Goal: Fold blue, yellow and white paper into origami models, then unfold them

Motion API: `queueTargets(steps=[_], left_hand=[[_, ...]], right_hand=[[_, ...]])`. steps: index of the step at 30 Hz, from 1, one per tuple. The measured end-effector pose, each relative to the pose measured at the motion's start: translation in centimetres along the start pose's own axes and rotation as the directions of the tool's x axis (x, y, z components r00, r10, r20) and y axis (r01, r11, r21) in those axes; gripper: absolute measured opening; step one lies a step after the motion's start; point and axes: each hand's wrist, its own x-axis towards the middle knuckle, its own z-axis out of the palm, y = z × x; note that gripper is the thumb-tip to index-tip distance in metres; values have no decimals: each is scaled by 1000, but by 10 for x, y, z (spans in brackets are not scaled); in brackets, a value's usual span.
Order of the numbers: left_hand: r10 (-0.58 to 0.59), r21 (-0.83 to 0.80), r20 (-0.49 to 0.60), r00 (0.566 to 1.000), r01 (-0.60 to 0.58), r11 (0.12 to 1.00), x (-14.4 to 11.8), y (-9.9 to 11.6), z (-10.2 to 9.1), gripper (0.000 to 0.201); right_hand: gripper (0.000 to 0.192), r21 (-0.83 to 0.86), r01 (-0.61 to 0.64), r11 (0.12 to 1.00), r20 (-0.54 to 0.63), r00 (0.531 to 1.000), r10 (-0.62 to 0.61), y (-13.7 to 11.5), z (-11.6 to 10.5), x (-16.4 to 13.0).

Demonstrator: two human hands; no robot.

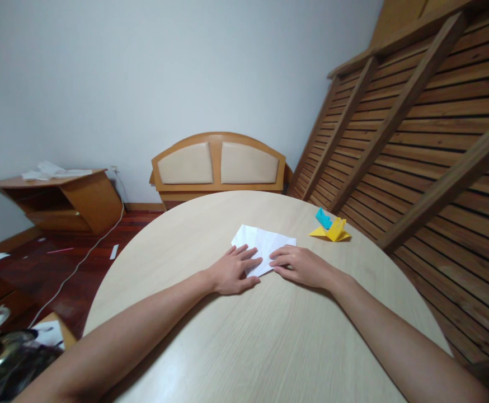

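A white folded sheet of paper [265, 239] with visible creases lies on the round table [244, 341]. My left hand [235, 270] rests flat over its left and lower part, fingers spread and thumb toward the near edge. On the right side of the paper, my right hand [297, 265] has its fingers bent and bunched, with the thumb drawn in near the lower edge. Its fingertips touch the paper, and part of the right edge is hidden beneath them. Beyond the right hand are a yellow folded-paper figure [335, 230] and a small blue folded-paper piece [323, 218].
Slatted wooden boards [446, 123] lean along the right side of the table. A headboard with cream panels [186, 164] stands behind it. At left are a wooden cabinet [89, 204] with papers on top and a white cable [89, 263] across the floor.
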Motion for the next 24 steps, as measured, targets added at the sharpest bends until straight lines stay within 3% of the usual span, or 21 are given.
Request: queueTargets(steps=[10,16,24], left_hand=[[22,10,19,1000,-22,1000,-2,-1,-2,59],[51,77,-12,999,-50,996,-1,2,-6,45],[98,109,-75,992,-90,990,1,9,-12,43]], right_hand=[[17,11,4,1000,-27,1000,-4,-6,-4,3],[18,-64,-95,993,-75,993,90,-6,3,8],[29,-114,-192,975,-74,980,184,-1,8,5]])
